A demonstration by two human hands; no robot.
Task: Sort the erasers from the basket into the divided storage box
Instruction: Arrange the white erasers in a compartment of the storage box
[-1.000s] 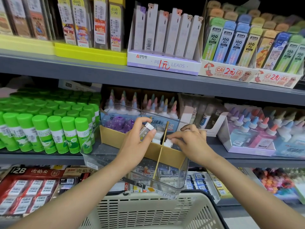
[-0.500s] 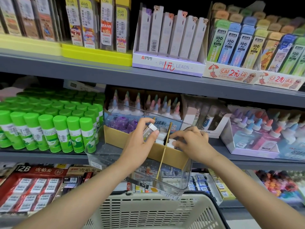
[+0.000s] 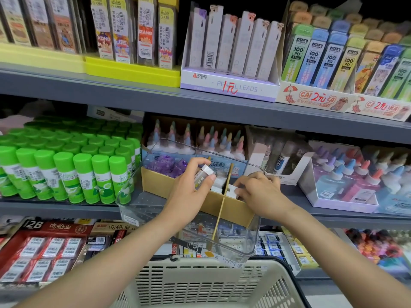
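i see the left hand [image 3: 189,192] raised over the clear storage box [image 3: 244,245], thumb and fingers curled round one eraser [image 3: 203,175]. that eraser is white with a grey printed sleeve, tilted, and held just above the left compartment beside the wooden divider [image 3: 222,201].

the right hand [image 3: 260,192] is on the other side of the divider, fingers bent down into the right compartment and touching the white erasers [image 3: 231,189] packed there. i cannot tell whether it grips one or only presses on them.

the storage box is transparent, with its far end on the middle shelf [image 3: 311,210] and its near end jutting out over the basket [image 3: 200,285]. a brown cardboard liner [image 3: 160,182] sits inside its far part. the divider runs front to back and splits the box into left and right sections. more white erasers [image 3: 216,187] lie in the left section, just under the held one. purple items [image 3: 164,165] fill the far left corner; i cannot tell what they are.

the basket is cream, slotted plastic, directly below both forearms. only its rim and near wall show; i cannot see its contents.

green glue sticks [image 3: 66,174] stand in rows left of the box. bottles with coloured caps [image 3: 347,181] fill a tray to its right. boxed erasers [image 3: 42,250] lie on the lower shelf at left.
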